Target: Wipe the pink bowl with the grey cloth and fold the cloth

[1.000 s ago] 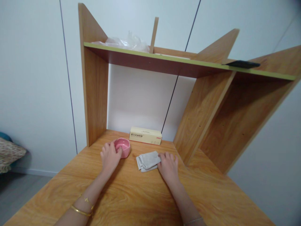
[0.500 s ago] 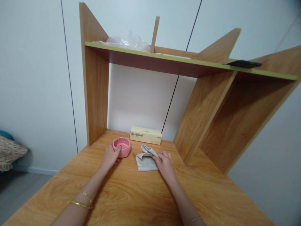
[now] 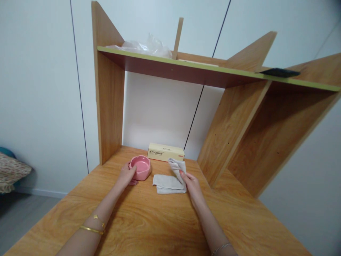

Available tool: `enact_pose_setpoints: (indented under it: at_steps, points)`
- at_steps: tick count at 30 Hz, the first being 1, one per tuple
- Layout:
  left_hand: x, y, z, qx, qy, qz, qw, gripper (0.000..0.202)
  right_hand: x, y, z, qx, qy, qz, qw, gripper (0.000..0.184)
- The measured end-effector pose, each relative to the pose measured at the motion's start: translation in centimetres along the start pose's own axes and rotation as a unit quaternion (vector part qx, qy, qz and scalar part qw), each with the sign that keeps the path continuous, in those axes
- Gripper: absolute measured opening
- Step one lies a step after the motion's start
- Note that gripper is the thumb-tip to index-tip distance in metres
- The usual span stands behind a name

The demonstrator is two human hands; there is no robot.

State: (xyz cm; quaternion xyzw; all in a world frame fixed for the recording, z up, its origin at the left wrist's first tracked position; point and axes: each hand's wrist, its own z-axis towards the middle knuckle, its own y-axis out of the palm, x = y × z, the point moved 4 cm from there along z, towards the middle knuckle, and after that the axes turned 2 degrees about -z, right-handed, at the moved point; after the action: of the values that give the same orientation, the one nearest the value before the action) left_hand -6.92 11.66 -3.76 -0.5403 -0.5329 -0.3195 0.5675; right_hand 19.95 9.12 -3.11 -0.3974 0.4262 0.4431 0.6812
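As the left hand (image 3: pixel 127 175) is clasping the rim of the pink bowl (image 3: pixel 141 166) on the counter (image 3: pixel 160 220), the right hand (image 3: pixel 192 184) is pinching the grey cloth (image 3: pixel 167 182) just beside it in its fingers (image 3: pixel 183 175), lifting a flap that lay folded a second ago; a box (image 3: pixel 165 153) is sitting behind.

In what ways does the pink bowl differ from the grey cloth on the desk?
The pink bowl is rigid and round; the grey cloth is soft and flat. The left hand grips the bowl's side, while the right hand pinches the cloth, holding one flap raised. Both are close to the cream box.
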Motion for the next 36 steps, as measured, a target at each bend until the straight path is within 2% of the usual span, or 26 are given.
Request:
enact_pose_setpoints:
  at_steps: [3,7,9,11,13,14,17,23,27,32,36]
  points:
    - [0.1,0.0,-0.2,-0.02,0.0,-0.023,1.0,0.042,-0.3,-1.5,0.3,0.076,0.012,0.048,0.996,0.046]
    - [0.1,0.0,-0.3,-0.038,-0.004,-0.044,0.998,0.042,-1.7,-5.2,0.6,0.224,-0.015,0.078,0.971,0.039]
    - [0.0,0.1,-0.2,-0.04,-0.006,-0.054,0.998,0.043,-3.1,-7.5,0.3,0.323,-0.053,0.068,0.943,0.033]
    - [0.0,0.3,-0.1,-0.042,-0.008,-0.064,0.997,0.045,-4.8,-9.6,-0.5,0.437,-0.116,0.024,0.891,0.034]
    - [-0.1,0.6,-0.1,-0.05,-0.011,-0.073,0.996,0.047,-6.5,-10.7,-1.3,0.5,-0.173,-0.026,0.848,0.04]
    - [-0.1,0.9,-0.1,-0.054,-0.012,-0.076,0.996,0.048,-7.2,-10.8,-1.5,0.506,-0.193,-0.048,0.839,0.041]
    - [-0.2,1.8,-0.3,-0.072,-0.014,-0.084,0.994,0.05,-8.4,-10.0,-1.8,0.474,-0.221,-0.095,0.847,0.038]
    - [-0.5,3.1,-1.2,-0.108,-0.011,-0.078,0.991,0.052,-7.0,-5.7,-1.3,0.32,-0.187,-0.112,0.922,0.036]
    - [-0.2,3.5,-2.3,-0.128,0.001,-0.065,0.99,0.056,-5.7,-2.8,-1.4,0.21,-0.155,-0.119,0.958,0.036]
    - [0.1,4.3,-3.3,-0.149,0.04,-0.045,0.987,0.056,-4.6,0.4,-1.9,0.087,-0.153,-0.139,0.975,0.033]
    - [0.2,4.8,-3.5,-0.14,0.127,-0.006,0.982,0.053,-4.0,2.5,-2.5,0.006,-0.171,-0.208,0.963,0.029]
